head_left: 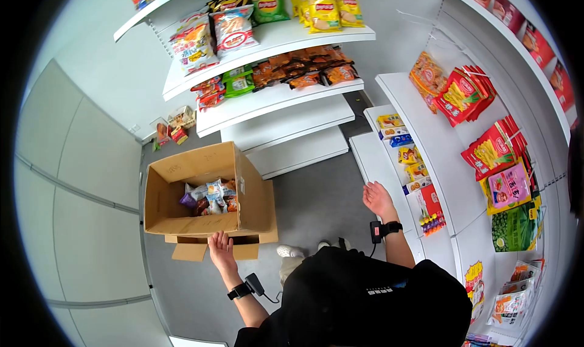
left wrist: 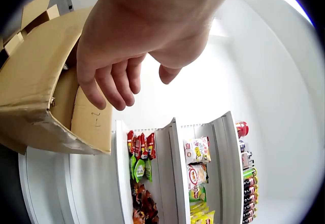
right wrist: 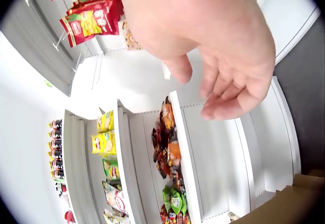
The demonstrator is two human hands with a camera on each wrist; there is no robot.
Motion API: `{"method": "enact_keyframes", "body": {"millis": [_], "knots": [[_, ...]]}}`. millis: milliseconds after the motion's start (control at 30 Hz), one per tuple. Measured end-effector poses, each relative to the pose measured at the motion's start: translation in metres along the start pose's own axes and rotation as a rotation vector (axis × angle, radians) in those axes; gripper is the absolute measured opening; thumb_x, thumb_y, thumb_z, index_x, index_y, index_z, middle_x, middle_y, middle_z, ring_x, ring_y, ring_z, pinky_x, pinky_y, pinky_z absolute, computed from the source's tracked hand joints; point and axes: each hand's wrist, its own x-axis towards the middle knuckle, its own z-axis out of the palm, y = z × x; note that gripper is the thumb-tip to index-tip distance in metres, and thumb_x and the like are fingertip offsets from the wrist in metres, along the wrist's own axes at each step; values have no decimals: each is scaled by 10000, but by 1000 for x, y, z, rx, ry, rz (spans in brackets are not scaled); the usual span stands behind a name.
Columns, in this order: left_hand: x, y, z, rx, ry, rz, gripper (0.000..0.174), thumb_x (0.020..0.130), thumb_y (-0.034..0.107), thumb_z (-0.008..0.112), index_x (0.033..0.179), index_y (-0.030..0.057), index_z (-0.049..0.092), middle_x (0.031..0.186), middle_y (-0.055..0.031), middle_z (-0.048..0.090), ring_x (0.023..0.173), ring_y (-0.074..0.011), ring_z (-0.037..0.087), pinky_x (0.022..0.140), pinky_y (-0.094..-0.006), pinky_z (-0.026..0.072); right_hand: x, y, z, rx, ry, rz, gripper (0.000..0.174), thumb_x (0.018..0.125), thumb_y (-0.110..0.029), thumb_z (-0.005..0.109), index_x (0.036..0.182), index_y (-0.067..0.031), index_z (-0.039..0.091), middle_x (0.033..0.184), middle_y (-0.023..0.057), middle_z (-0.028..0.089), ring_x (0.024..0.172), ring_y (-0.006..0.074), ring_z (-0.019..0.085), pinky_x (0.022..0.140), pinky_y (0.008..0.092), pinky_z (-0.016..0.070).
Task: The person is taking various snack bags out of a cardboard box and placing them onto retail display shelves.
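Note:
The left hand point(head_left: 222, 253) is beside the near edge of an open cardboard box point(head_left: 255, 195), its fingers relaxed and holding nothing. Inside the box lie several snack packets point(head_left: 215, 196). In the left wrist view the left hand point(left wrist: 137, 46) hangs with fingers loosely bent, in front of the box point(left wrist: 30, 89). The right hand point(head_left: 378, 200) is raised near the right shelf, empty, with relaxed fingers. The right wrist view shows the right hand point(right wrist: 213, 51) with its fingers loosely bent and nothing between them.
Ahead, white shelves point(head_left: 286, 40) carry chip bags point(head_left: 269, 4) and orange-and-black packets point(head_left: 304, 67). On the right, a shelf unit holds small boxes and hanging red bags point(head_left: 491, 151). Another box point(head_left: 188, 251) lies beneath the open one. Small cartons point(head_left: 179, 134) stand on the floor by the wall.

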Motion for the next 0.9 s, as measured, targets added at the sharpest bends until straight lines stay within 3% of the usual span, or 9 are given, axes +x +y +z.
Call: {"method": "enact_keyframes", "body": {"millis": [200,367,633,700,900], "knots": [[-9,-8,20,59,-53,0,599,943,422,430,1331,-28,357,1364,-188,411,1265,-303,398,1041,-417,325,-19,-14,-55,74,69,-27,285,863,-267,601,1029,-46,533,1020,91,583,890,183,559,779,309,489],[-21,2,24,36,-11,31,552,955,398,415,1310,-24,393,1328,-180,448,1232,-293,432,1028,-407,346,-6,0,-62,65,63,41,272,866,-268,595,1027,-55,542,1018,80,585,881,180,558,768,314,483],[-45,-4,-24,48,114,-9,600,936,433,440,1329,-13,360,1331,-160,454,1244,-278,426,1030,-405,340,23,19,-10,2,-15,101,229,872,-240,583,1007,-57,560,984,61,593,876,176,564,779,318,476],[-48,-2,-39,12,141,2,564,931,419,457,1286,-16,406,1309,-163,472,1219,-272,448,1019,-416,356,31,24,-1,-37,-52,136,222,880,-240,572,1004,-57,561,985,57,593,874,176,563,779,314,476],[-60,5,-59,-24,256,29,558,926,409,473,1257,-37,425,1263,-163,510,1182,-270,480,1006,-415,373,39,48,18,-145,8,210,239,884,-251,570,1021,-56,552,1003,55,583,876,170,561,776,312,475]]}}
